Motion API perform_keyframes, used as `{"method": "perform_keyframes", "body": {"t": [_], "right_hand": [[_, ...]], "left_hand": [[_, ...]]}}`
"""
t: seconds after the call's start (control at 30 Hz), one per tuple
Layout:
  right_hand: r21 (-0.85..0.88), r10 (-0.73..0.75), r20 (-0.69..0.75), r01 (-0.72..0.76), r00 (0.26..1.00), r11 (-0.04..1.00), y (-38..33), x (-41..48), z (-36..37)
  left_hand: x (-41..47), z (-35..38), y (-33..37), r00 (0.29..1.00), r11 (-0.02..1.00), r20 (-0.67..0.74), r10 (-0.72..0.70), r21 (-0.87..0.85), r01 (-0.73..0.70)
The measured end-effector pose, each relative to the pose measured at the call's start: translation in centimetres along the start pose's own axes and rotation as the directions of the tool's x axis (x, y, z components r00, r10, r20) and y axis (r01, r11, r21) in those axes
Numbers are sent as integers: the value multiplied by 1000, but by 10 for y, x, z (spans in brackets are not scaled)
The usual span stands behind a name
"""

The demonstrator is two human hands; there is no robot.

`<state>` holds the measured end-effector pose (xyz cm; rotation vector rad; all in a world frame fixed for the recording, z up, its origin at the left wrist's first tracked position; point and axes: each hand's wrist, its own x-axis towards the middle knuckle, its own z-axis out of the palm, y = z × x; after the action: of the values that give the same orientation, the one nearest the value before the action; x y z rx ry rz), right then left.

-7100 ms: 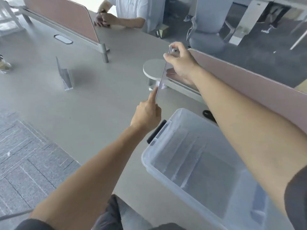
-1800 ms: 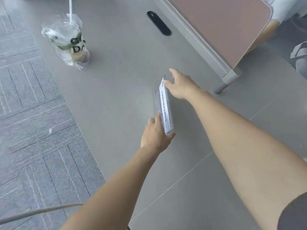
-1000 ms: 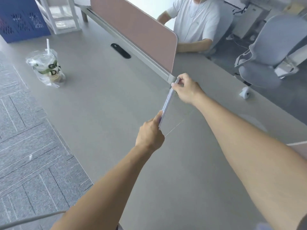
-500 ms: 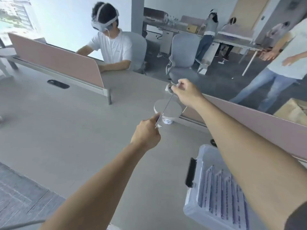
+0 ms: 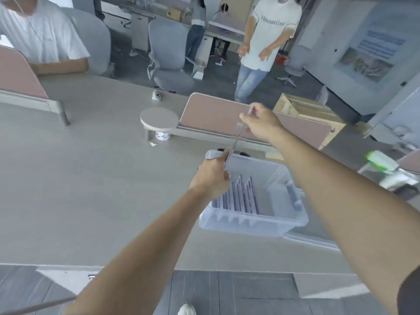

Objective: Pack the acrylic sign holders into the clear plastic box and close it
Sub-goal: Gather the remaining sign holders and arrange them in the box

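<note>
I hold a thin acrylic sign holder (image 5: 237, 138) edge-on between both hands, above the far left corner of the clear plastic box (image 5: 254, 223). My left hand (image 5: 211, 178) grips its near end. My right hand (image 5: 261, 123) pinches its far end, higher up. The box stands open on the grey table, and several sign holders (image 5: 241, 196) stand in a row in its left half. The right half of the box looks bare. I cannot see the box's lid clearly.
A pink desk divider (image 5: 227, 117) runs behind the box, with a round grey stand (image 5: 159, 119) at its left end. Another divider (image 5: 18, 80) is far left. A person sits at the far left and another stands beyond the table. A cardboard box (image 5: 311, 110) lies far right.
I picked the sign holder up off the table on the left and carried it right. It now hangs over the box, which has come fully into view under my hands.
</note>
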<state>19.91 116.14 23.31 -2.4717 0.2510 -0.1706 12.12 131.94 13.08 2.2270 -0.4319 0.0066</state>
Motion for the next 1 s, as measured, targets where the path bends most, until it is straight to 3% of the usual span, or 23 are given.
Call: {"method": "perform_keyframes", "body": {"t": [0.2,0.37,0.67,0.8,1.0], "right_hand": [[7,105,-9,-105,994,994,60,-14,-21],[141,151,-9,-149,988,979,123,-8,-34],[356,201,195,-260,960,897,249,34,-42],[326,187,271,-272,944,905,281,48,-27],[218,182,328,-262,927,940,307,72,9]], "left_hand": [[-7,54,19,995,998,97,37,-48,-33],[-1,115,41,991,998,131,24,-58,-17],[33,223,80,946,996,314,-84,49,72],[41,249,76,940,987,310,-143,118,111],[62,274,56,909,990,400,-118,122,75]]}}
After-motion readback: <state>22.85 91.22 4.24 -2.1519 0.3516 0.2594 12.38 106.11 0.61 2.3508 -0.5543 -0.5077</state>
